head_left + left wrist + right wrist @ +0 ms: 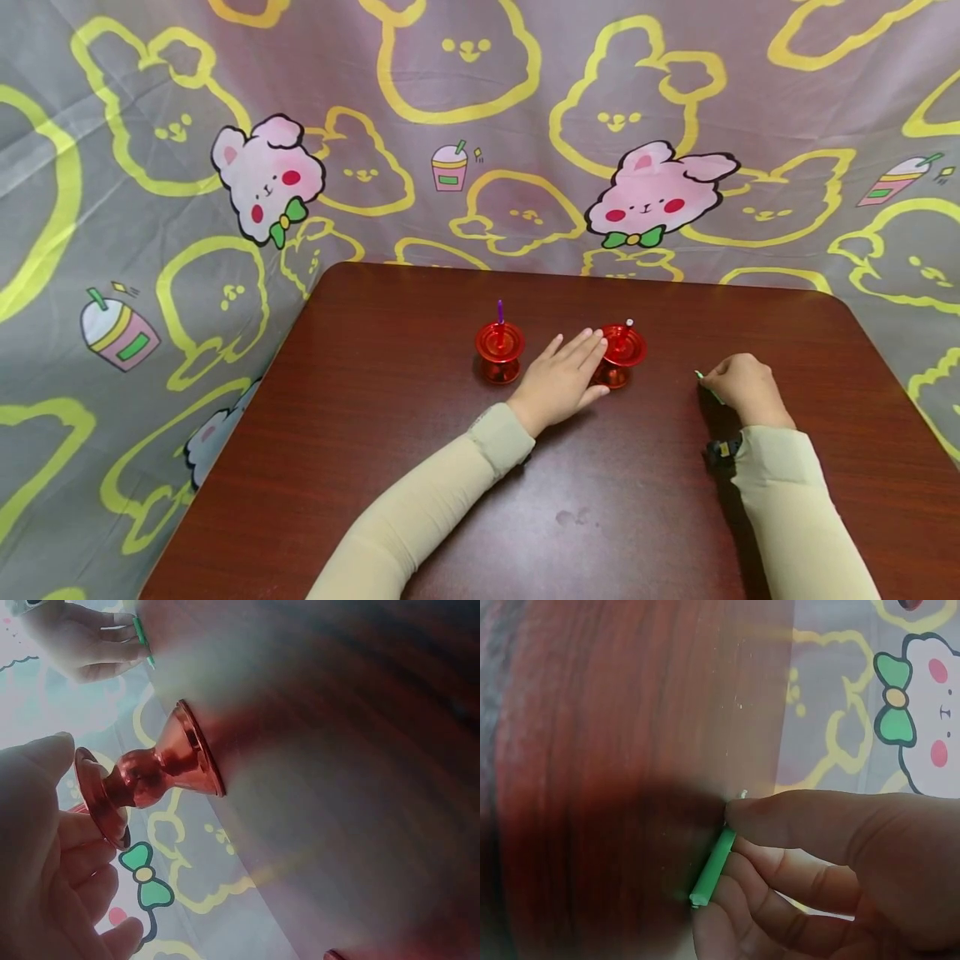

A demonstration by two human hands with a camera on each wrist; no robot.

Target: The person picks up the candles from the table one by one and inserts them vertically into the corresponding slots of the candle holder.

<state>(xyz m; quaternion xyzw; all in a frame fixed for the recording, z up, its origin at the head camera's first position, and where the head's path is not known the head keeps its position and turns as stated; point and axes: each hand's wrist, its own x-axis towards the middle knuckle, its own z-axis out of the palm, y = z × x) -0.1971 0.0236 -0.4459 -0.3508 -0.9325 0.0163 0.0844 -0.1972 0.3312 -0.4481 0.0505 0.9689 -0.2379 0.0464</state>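
Note:
Two shiny red candle holders stand upright on the table. The left candle holder (500,371) bears a thin purple candle (500,312). A short stick with a white tip (629,322) rises from the cup of the right candle holder (624,348). My left hand (558,379) reaches to this right holder, its fingers fairly straight and at the rim; the left wrist view has the holder's foot (196,754) on the table, thumb and fingers near its rim. Farther right, my right hand (744,387) pinches a small green candle (716,866) between thumb and fingers, just over the tabletop.
The brown wooden table (375,417) has rounded far corners. A grey curtain (465,225) with yellow outlines and pink bunny faces hangs behind it and along its left side. A dark wrist device (722,452) sits at the right cuff.

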